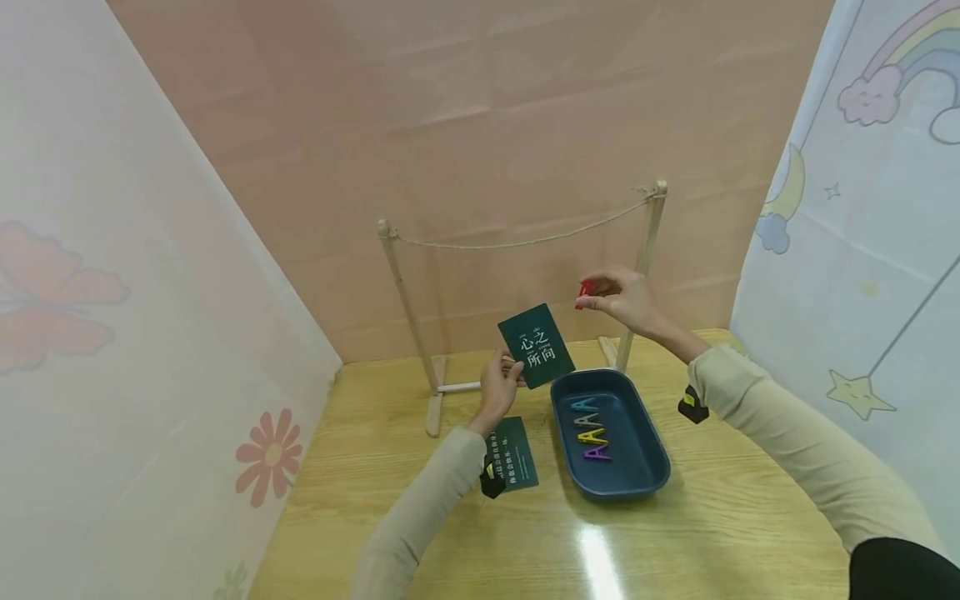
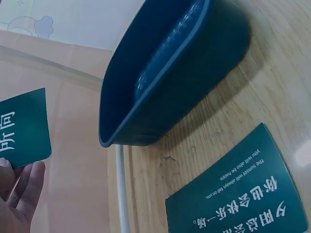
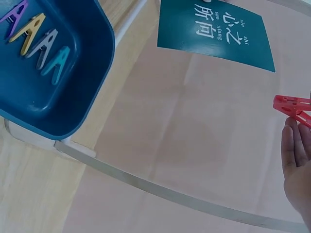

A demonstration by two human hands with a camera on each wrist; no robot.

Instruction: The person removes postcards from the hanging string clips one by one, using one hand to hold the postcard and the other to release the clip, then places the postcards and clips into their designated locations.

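My left hand [image 1: 498, 387] pinches a dark green card [image 1: 536, 346] with white Chinese characters by its lower left corner, tilted and raised off the table. In my right hand [image 1: 626, 300] a red clothespin [image 1: 583, 293] is pinched between thumb and fingers, to the right of the card and a little higher. The right wrist view shows the red clothespin [image 3: 290, 106] apart from the card [image 3: 216, 36]. Above both hands a string [image 1: 517, 244] sags between two wooden posts, with nothing hanging on it. A second green card [image 1: 517, 454] lies on the table below my left wrist, partly hidden by it.
A dark blue tray [image 1: 652, 450] stands on the wooden table [image 1: 360, 483], right of the lying card. Inside it are several clothespins: a blue one [image 1: 582, 405], a grey one, a yellow one and a purple one [image 1: 597, 452]. The wooden frame's posts [image 1: 408, 308] rise behind.
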